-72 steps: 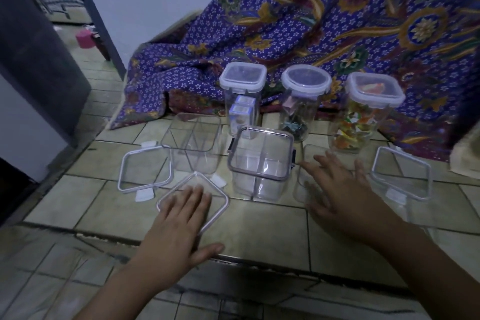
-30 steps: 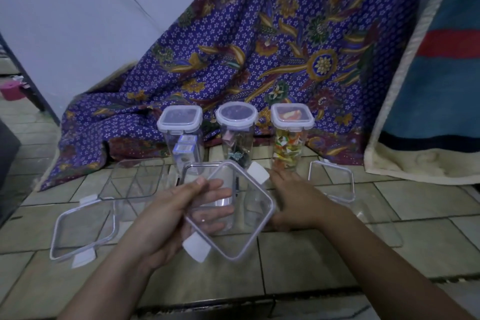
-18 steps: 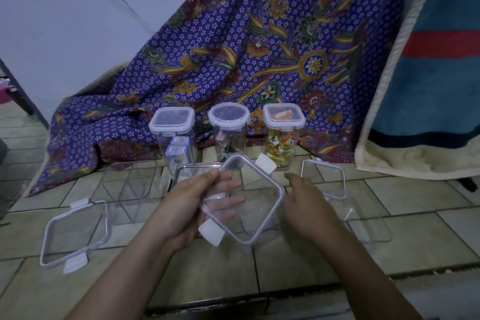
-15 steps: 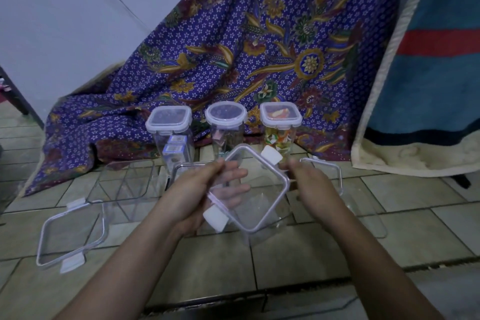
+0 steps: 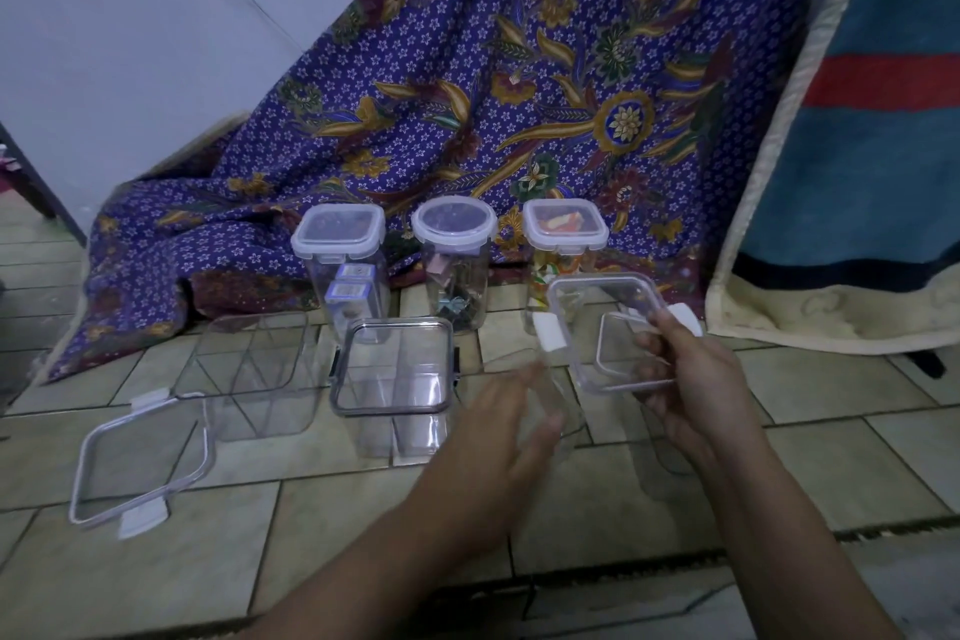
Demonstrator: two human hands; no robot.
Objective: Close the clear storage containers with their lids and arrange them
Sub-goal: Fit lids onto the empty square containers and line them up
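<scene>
- Head view: the right hand (image 5: 691, 379) holds a clear square lid (image 5: 608, 327) in the air, with the fingers (image 5: 655, 371) curled around its near right edge.
- This lid hangs just right of the lidded compartment container (image 5: 395, 379), which stands in the middle of the tiled floor (image 5: 311, 509).
- The left hand (image 5: 493, 437) is blurred and holds nothing; its fingers are spread, just right of that container.
- An open clear container (image 5: 254, 374) stands just left of the lidded one, and a loose lid (image 5: 140, 463) lies further left.
- Behind the lidded container three closed tall jars (image 5: 452, 265) stand in a row before a patterned cloth (image 5: 519, 94).
</scene>
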